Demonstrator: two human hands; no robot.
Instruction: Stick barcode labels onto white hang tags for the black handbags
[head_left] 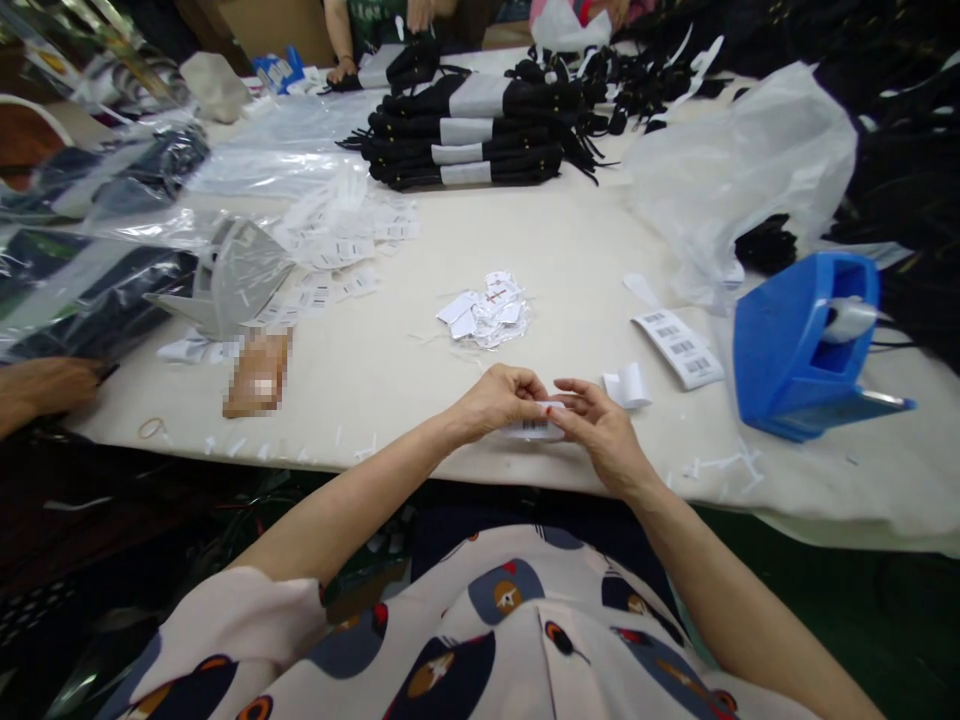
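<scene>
Near the table's front edge, my left hand [501, 400] pinches a small white barcode label [534, 428] between thumb and fingers. My right hand [604, 428] closes on the same label from the other side, its thumb and forefinger meeting the left fingertips. Part of the label is hidden by the fingers. Just beyond my hands lies a loose heap of white hang tags [487, 308] with thin strings. A curled strip of white paper [628, 386] rests beside my right fingers, and a sheet of barcode stickers [681, 348] lies farther right.
A blue tape dispenser [780, 350] stands at right, near a crumpled plastic bag [750, 170]. Banded black bundles [465, 135] are stacked at the back. At left are a grey dispenser [232, 275], more barcode labels [330, 255] and another person's hand [52, 388].
</scene>
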